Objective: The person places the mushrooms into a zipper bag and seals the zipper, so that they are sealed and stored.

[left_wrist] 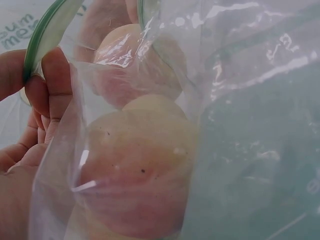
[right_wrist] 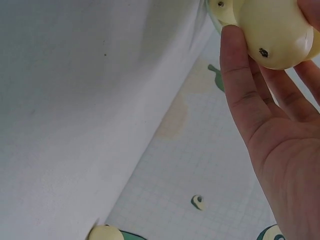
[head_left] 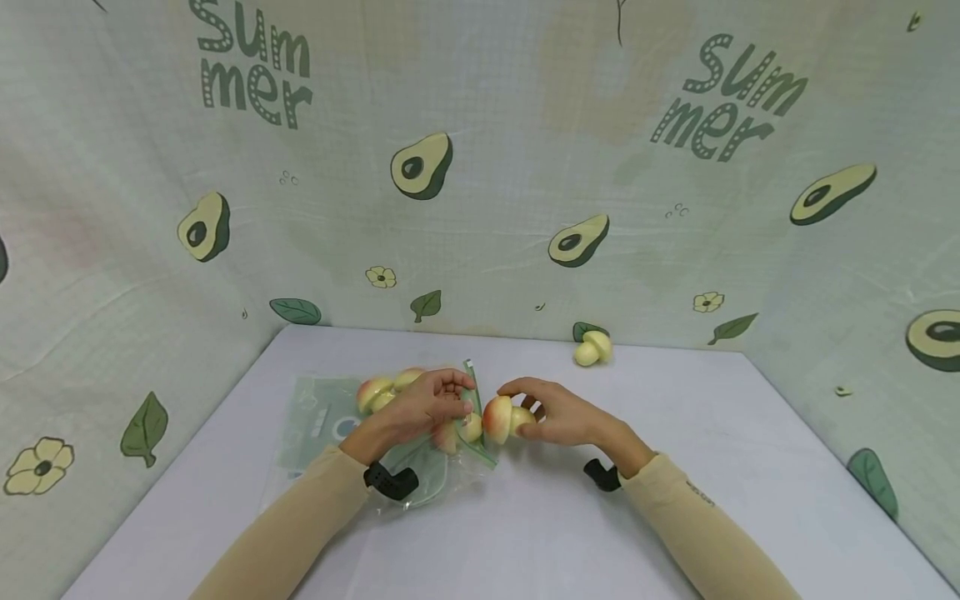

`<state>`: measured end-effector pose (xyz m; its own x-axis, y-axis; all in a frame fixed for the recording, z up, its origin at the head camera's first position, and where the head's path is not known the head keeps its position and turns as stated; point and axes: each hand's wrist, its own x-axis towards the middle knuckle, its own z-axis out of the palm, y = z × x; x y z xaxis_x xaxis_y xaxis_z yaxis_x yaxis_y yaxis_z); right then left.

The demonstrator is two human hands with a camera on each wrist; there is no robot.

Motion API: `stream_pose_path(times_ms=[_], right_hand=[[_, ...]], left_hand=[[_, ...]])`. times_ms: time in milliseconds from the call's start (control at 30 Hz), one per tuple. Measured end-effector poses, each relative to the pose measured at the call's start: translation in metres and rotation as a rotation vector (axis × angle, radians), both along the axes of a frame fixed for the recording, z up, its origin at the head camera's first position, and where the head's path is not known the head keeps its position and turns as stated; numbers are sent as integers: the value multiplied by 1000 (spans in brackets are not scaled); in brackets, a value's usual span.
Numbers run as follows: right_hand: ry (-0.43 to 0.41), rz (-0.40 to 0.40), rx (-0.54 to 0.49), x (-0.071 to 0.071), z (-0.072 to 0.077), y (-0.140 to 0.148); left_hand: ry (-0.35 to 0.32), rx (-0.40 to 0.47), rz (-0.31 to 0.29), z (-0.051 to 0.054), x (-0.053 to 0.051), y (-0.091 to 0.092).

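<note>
A clear zip bag (head_left: 429, 479) with a green zip edge (left_wrist: 44, 32) lies at the middle left of the table. My left hand (head_left: 423, 408) pinches that edge between thumb and fingers at the bag's mouth. Several toy mushrooms (left_wrist: 140, 170), pale yellow with reddish caps, show through the clear plastic. My right hand (head_left: 566, 414) grips another toy mushroom (head_left: 497, 419) by its pale stem end, the reddish cap facing the bag's mouth. In the right wrist view, the fingertips curve round the pale mushroom (right_wrist: 275, 35). How far its cap reaches into the mouth I cannot tell.
One pale yellow toy mushroom (head_left: 592, 348) lies near the table's back edge, right of centre. A printed cloth (head_left: 495, 167) with avocados and leaves hangs behind the white table (head_left: 645, 533) and along both sides.
</note>
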<state>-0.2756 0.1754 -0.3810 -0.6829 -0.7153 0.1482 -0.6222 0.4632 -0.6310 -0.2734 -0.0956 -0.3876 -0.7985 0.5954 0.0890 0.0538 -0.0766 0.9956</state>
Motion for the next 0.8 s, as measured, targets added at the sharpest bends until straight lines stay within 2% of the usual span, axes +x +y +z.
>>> stream_pose_path(times_ms=[800], right_hand=[[8, -4, 18, -3, -1, 1]], left_hand=[[-11, 2, -11, 0, -1, 0]])
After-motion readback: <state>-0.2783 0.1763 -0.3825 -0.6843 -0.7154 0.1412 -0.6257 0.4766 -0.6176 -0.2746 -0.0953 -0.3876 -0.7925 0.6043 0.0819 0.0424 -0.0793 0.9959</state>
